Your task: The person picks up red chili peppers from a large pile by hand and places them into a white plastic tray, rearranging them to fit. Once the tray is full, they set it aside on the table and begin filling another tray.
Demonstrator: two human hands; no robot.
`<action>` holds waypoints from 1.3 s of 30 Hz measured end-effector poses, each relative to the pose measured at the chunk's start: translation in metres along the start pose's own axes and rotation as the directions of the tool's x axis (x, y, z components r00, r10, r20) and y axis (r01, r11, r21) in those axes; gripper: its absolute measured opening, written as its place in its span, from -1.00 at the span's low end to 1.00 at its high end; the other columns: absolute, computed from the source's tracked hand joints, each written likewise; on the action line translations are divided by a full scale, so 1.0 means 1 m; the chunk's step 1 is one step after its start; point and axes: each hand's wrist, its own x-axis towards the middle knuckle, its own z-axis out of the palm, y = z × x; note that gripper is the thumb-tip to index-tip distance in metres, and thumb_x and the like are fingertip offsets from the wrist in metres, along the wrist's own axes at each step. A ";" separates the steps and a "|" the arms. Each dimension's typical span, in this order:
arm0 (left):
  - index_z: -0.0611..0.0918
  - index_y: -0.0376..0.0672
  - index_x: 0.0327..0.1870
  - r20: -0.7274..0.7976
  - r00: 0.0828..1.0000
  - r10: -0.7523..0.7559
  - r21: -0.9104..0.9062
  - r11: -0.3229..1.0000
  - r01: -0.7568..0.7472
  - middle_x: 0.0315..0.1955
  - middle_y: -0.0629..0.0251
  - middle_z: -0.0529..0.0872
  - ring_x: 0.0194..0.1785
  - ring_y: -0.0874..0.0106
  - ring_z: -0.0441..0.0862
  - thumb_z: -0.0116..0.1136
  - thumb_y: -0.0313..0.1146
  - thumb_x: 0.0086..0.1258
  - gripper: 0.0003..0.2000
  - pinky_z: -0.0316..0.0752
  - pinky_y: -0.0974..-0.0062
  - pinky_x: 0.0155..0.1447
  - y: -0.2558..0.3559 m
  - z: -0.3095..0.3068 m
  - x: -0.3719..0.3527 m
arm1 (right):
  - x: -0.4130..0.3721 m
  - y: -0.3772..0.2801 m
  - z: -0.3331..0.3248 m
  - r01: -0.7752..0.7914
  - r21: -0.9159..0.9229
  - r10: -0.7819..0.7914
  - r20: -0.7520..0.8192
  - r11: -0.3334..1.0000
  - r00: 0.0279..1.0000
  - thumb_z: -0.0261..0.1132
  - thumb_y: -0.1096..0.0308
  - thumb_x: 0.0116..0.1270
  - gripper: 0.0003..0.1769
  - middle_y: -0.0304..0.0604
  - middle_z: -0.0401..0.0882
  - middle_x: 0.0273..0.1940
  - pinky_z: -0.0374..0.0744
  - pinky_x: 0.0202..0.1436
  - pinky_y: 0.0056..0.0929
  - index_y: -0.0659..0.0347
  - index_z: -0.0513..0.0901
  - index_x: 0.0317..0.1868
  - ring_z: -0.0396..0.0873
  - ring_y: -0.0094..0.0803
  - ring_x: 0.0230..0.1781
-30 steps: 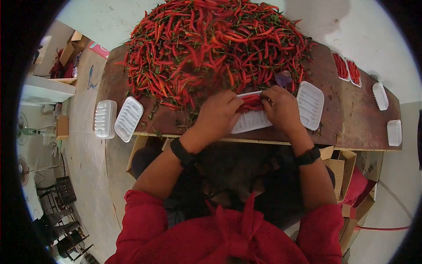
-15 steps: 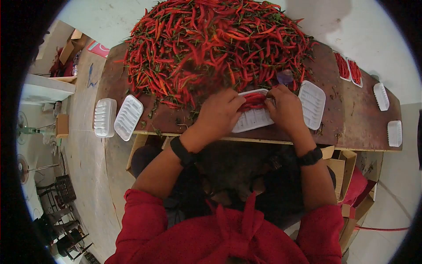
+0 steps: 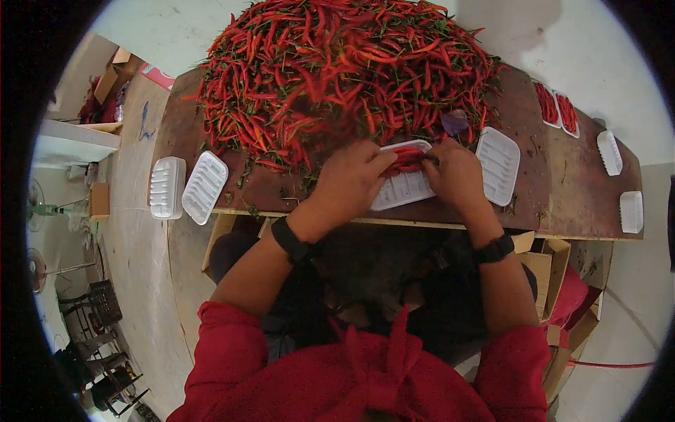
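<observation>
A white ribbed foam tray [image 3: 402, 195] lies at the table's front edge with a row of red chili peppers [image 3: 406, 159] across its far part. My left hand [image 3: 350, 177] bends over the tray's left side, its thumb and fingers closed at one end of these peppers. At the other end is my right hand [image 3: 455, 176], fingers curled and pressed on the pepper tips. The fingertips partly hide what they grip. Just beyond both hands rises a large heap of red chili peppers [image 3: 394, 77] with green stems.
An unfilled white tray [image 3: 498, 169] lies right of my right hand. Stacked trays [image 3: 167, 188] and another tray [image 3: 205, 188] are at the left. Trays of chilies [image 3: 567, 116] stand far right, near more white trays [image 3: 631, 212]. A purple object [image 3: 455, 122] rests against the heap.
Almost nothing differs. Both hands stay at the tray, with only slight shifts of the fingers over the peppers.
</observation>
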 end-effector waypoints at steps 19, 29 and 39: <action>0.57 -0.16 0.05 0.090 0.996 -0.011 -0.003 1.000 0.012 -0.15 0.12 0.56 -0.09 0.12 0.57 0.23 -0.44 0.10 -0.59 0.50 0.24 -0.04 -0.003 -0.001 -0.001 | 0.002 -0.004 0.001 0.004 0.198 0.015 -0.093 0.980 0.996 0.33 0.37 0.11 -0.70 -0.05 0.60 -0.34 0.52 -0.25 -0.21 0.23 0.60 -0.12 0.60 -0.09 -0.34; 0.60 -0.16 -0.15 -0.013 1.000 0.009 -0.005 1.000 -0.009 -0.28 0.20 0.54 -0.19 0.17 0.56 0.20 -0.49 0.07 -0.73 0.49 0.26 -0.16 -0.005 0.005 0.000 | 0.004 0.001 0.005 0.068 0.181 -0.056 -0.074 0.981 0.996 0.31 0.42 0.12 -0.75 -0.03 0.58 -0.36 0.51 -0.26 -0.19 0.23 0.60 -0.16 0.59 -0.08 -0.36; 0.52 -0.17 -0.02 0.103 0.992 -0.071 -0.014 0.997 0.073 -0.14 0.12 0.55 -0.07 0.09 0.56 0.25 -0.44 0.08 -0.62 0.50 0.22 -0.02 -0.002 -0.003 0.000 | 0.005 -0.002 0.003 0.076 0.220 -0.060 -0.078 0.972 0.995 0.30 0.42 0.12 -0.74 0.01 0.58 -0.33 0.52 -0.22 -0.17 0.23 0.61 -0.13 0.59 -0.04 -0.31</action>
